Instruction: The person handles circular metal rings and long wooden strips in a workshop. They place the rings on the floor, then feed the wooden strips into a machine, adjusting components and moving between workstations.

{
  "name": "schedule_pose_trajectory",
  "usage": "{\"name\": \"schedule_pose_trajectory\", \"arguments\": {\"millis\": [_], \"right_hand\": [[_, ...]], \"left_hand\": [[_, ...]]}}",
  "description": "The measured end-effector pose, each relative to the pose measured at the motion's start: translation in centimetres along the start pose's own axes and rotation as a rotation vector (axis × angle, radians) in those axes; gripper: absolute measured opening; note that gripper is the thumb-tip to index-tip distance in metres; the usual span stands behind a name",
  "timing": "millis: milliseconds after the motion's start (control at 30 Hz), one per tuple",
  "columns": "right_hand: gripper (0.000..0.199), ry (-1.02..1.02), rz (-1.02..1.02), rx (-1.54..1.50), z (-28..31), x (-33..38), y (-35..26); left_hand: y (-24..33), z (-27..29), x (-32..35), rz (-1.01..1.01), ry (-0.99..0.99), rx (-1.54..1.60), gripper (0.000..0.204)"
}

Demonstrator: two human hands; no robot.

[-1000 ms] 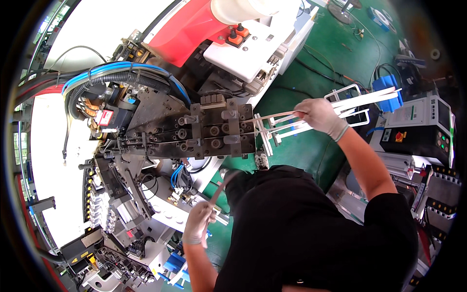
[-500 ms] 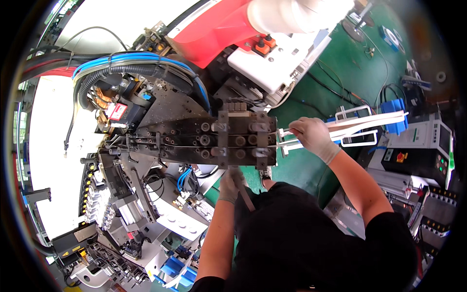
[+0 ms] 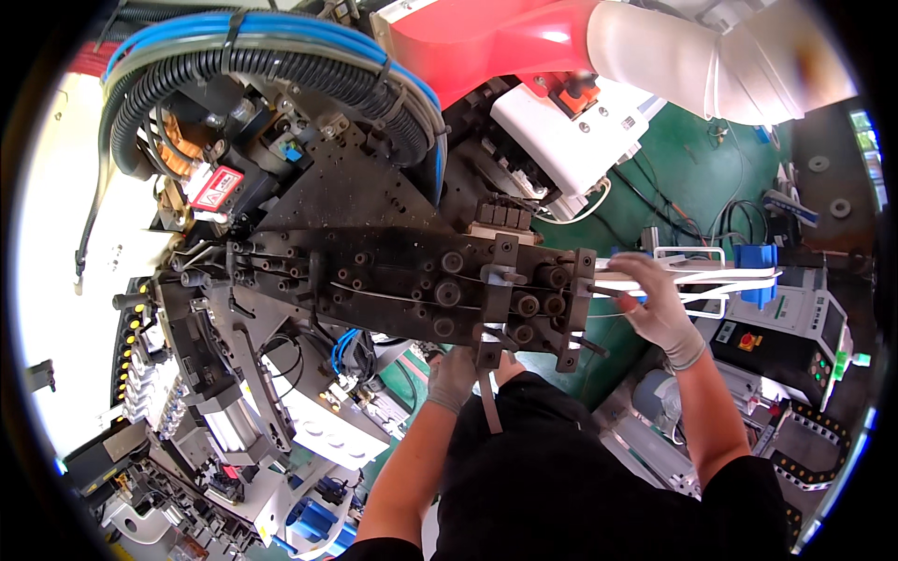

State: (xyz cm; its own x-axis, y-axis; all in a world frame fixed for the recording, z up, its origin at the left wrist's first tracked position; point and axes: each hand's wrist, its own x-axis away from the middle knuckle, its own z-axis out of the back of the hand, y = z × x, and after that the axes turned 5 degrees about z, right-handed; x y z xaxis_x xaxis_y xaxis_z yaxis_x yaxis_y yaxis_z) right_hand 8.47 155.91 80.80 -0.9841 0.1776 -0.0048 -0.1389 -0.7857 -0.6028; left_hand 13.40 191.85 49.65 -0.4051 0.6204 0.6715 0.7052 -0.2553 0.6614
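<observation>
A long dark metal plate point(image 3: 393, 280) with rows of round rollers lies across the middle. Two upright crossbars point(image 3: 497, 299) cross its right end. My right hand point(image 3: 662, 313), in a thin pale glove, is just off that end, thumb and fingers curved but apart. White strips point(image 3: 725, 276) run past it, partly hidden by the fingers. At the plate's lower edge is my gloved left hand point(image 3: 453, 379), its fingers mostly hidden by the plate. Beside it a flat metal bar point(image 3: 490, 407) hangs down from the nearer crossbar.
A red and white machine arm point(image 3: 524, 47) reaches over the far side. Blue hoses and a black corrugated conduit point(image 3: 271, 70) arch above the plate. White wire loops point(image 3: 702, 254) and a blue block point(image 3: 756, 273) flank the strips. A control box point(image 3: 772, 332) stands at right.
My right hand has gone from pinching by the white strips to fingers spread apart. The plate now looks larger and tilted, its end further right. My left hand stays under the lower edge.
</observation>
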Motion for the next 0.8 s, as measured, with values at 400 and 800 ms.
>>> {"name": "schedule_pose_trajectory", "arguments": {"millis": [400,800], "right_hand": [[0.025,-0.232,0.483,0.216,-1.5,-12.7,-17.4],[0.048,-1.249,0.194,0.801,-7.3,-19.6,-20.3]], "left_hand": [[7.9,0.3,1.2,0.31,-0.16,0.37,0.039],[5.0,1.1,0.2,0.212,-0.217,0.443,0.037]]}}
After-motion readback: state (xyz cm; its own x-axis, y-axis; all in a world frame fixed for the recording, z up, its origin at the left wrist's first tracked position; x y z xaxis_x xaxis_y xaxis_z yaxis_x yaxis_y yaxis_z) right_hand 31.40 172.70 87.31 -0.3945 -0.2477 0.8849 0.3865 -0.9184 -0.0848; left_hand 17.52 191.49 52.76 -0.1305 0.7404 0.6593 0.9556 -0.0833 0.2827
